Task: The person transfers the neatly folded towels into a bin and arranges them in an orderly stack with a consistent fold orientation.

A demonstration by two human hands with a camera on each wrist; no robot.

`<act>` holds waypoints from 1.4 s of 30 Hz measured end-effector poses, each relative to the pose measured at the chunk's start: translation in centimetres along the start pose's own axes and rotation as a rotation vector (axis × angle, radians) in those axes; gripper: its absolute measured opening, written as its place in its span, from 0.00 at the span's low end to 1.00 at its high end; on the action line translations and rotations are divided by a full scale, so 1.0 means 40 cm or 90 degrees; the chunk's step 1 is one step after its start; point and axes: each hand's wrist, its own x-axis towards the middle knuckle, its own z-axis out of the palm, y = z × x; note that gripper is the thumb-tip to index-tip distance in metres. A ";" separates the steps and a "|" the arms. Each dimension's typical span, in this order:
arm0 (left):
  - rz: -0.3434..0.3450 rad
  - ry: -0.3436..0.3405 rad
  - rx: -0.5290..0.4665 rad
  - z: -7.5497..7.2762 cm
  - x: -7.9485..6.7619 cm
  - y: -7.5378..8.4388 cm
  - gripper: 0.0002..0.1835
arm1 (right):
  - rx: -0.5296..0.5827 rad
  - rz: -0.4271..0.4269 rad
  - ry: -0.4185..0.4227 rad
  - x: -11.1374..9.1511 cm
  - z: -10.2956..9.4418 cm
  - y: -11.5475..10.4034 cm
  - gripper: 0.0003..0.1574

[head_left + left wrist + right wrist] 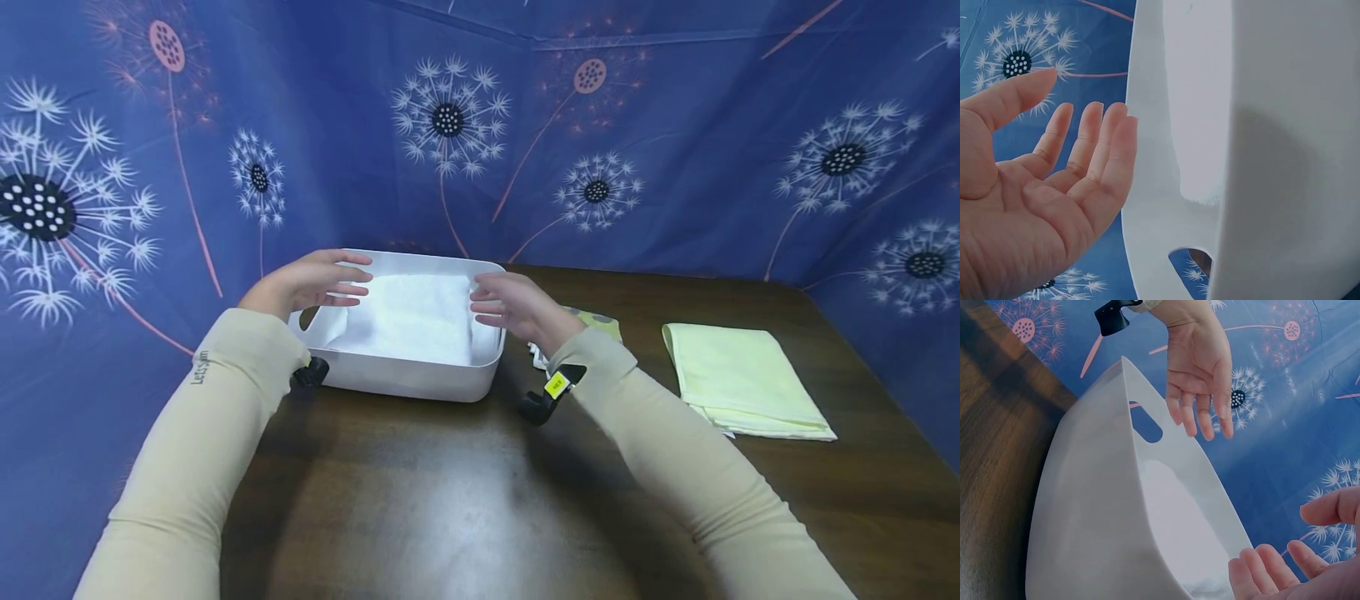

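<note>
A folded white cloth (420, 317) lies in a white plastic bin (405, 381) with an oval handle hole in its end wall. My left hand (318, 282) is held over the bin's left end, fingers loosely extended and nothing in them. Over the right end hangs my right hand (521, 304), fingers slightly bent, also holding nothing. In the left wrist view the left hand (1060, 175) shows an empty palm beside the bin's rim. The right wrist view has both hands above the bin, the right hand (1297, 569) near its rim.
A folded pale yellow cloth (742, 379) lies on the dark wooden table (420, 500) at the right. Partly hidden behind the right wrist is a yellow-green patterned cloth (603, 323). A blue dandelion-print curtain (330, 125) hangs close behind the bin and along the left.
</note>
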 end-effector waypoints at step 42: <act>0.044 0.010 -0.058 0.162 0.011 0.139 0.28 | 0.021 -0.041 0.051 -0.097 -0.162 -0.062 0.31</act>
